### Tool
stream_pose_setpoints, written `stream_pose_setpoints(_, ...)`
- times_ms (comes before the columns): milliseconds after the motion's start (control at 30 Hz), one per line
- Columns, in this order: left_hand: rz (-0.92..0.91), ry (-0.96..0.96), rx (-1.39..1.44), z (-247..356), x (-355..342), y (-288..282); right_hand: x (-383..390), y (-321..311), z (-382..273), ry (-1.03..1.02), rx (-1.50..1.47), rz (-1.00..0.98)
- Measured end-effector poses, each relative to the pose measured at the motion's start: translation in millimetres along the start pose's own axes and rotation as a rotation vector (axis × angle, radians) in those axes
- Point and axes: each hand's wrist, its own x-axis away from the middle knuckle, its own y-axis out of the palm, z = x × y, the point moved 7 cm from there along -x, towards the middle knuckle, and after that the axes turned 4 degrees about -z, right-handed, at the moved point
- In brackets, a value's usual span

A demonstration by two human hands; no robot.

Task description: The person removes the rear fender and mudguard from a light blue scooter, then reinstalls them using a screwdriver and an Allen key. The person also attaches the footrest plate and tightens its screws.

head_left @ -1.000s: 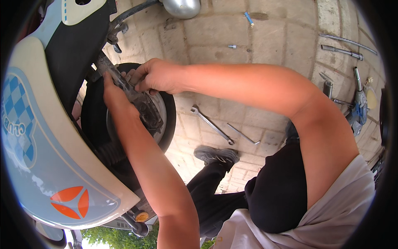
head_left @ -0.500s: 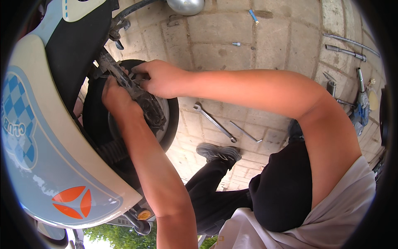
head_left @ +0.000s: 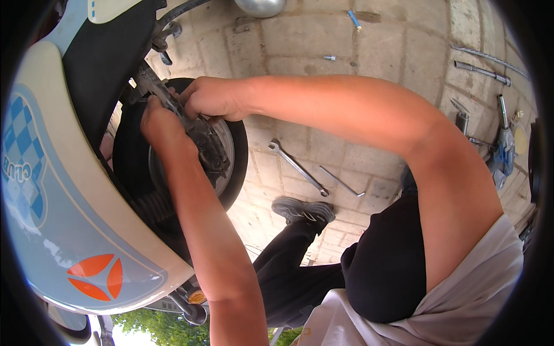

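Note:
A scooter's wheel [head_left: 239, 173] with a black tyre is at the left, partly covered by the pale blue and cream body panel [head_left: 98, 230]. A dirty metal bar [head_left: 153, 85] runs across the wheel and joins a dark cast part [head_left: 212, 151]. My left hand [head_left: 163, 128] is closed at the near side of the bar, fingertips against it. From the right, my right hand [head_left: 209, 99] reaches the bar's other side with bent fingers pressed together. Whatever small part the fingers grip is hidden behind them and the bar.
On the paving lie a combination wrench [head_left: 299, 171], a hex key [head_left: 341, 180], a small metal socket [head_left: 330, 57] and a blue-handled tool [head_left: 354, 20]. Further right are a socket handle [head_left: 482, 73] and a blue item [head_left: 506, 155]. My shoe [head_left: 303, 210] stands below the wrench.
My right hand and forearm have moved up slightly, and its fingers have bent further over the bar. My left hand stays by the bar, with a small upward shift.

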Motion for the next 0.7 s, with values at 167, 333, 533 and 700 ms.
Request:
stream_pose_setpoints(167,0.006,0.005,0.039,0,-2,-1,-4,-1,6,0.031,-0.105,-0.060)
stream_pose_setpoints(333,0.086,0.107,0.088,6,11,-8,11,-5,4,0.015,-0.024,-0.052)
stream_pose_setpoints(533,0.045,0.224,0.159,11,15,-8,18,-28,-20,-0.024,0.105,0.024)
stream_pose_setpoints(700,0.006,0.147,0.199,7,10,-9,-10,-40,-57,-0.178,0.145,0.156)
